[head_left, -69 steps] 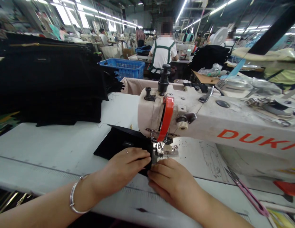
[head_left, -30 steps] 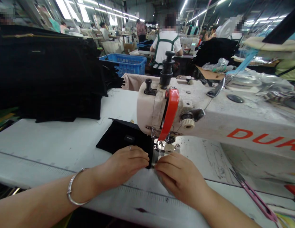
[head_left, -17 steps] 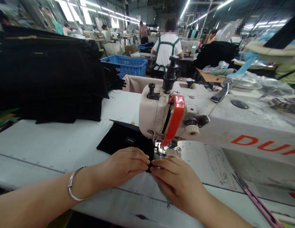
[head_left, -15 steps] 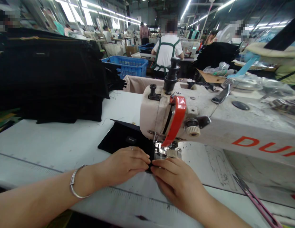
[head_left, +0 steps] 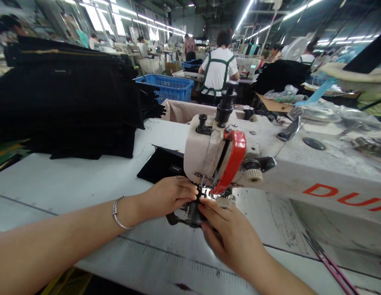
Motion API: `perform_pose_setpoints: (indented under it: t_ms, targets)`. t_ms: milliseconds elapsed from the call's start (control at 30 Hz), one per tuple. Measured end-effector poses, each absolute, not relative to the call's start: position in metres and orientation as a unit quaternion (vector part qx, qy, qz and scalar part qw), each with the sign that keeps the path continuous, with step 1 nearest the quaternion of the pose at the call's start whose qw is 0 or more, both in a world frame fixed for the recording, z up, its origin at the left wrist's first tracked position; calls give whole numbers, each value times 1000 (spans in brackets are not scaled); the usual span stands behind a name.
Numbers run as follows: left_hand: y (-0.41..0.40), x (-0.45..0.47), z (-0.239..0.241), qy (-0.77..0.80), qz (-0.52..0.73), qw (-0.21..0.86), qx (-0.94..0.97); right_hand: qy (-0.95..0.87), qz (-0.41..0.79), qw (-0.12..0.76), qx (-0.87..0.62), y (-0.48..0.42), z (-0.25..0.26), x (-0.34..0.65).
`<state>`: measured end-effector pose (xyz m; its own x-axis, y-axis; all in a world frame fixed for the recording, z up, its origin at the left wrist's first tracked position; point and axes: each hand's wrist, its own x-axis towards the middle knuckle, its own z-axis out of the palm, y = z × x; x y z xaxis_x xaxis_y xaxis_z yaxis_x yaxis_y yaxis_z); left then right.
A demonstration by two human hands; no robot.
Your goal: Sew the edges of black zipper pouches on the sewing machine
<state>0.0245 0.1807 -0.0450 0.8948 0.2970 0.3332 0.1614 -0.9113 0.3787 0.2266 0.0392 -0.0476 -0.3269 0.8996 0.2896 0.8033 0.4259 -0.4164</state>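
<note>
A black fabric piece (head_left: pixel 159 164) with a small label lies on the white table, its right part under the head of the sewing machine (head_left: pixel 195 151). My left hand (head_left: pixel 168 196), with a bracelet at the wrist, pinches its near edge just left of the presser foot (head_left: pixel 206 192). On the other side, my right hand (head_left: pixel 228 227) has its fingertips close together by the foot, at the fabric's edge; the fingers partly hide what they grip. In front of the foot a dark metal plate (head_left: pixel 193 215) shows between the hands.
A tall stack of black fabric pieces (head_left: pixel 70 102) stands at the left. Pink-handled scissors (head_left: pixel 330 262) lie at the right, below the machine arm. Behind are a blue basket (head_left: pixel 170 88) and a person in a white shirt (head_left: pixel 217 69). Ruler marks (head_left: pixel 178 256) run along the table's front.
The black fabric has moved away from me under the machine head, uncovering the dark plate in front. My left hand has moved forward with it. The whole view has shifted slightly.
</note>
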Motion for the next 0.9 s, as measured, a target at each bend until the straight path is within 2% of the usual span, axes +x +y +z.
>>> perform_pose_setpoints:
  t_ms: [567,767,900]
  targets:
    - [200,35,-45,160,184,156,957,-811,111,240,-522,41,-46,225]
    - [177,33,-4,163,67,191,966,-812,98,255,-515,40,-44,225]
    - [157,24,3,170,30,178,969,-818,90,256,-507,40,-45,226]
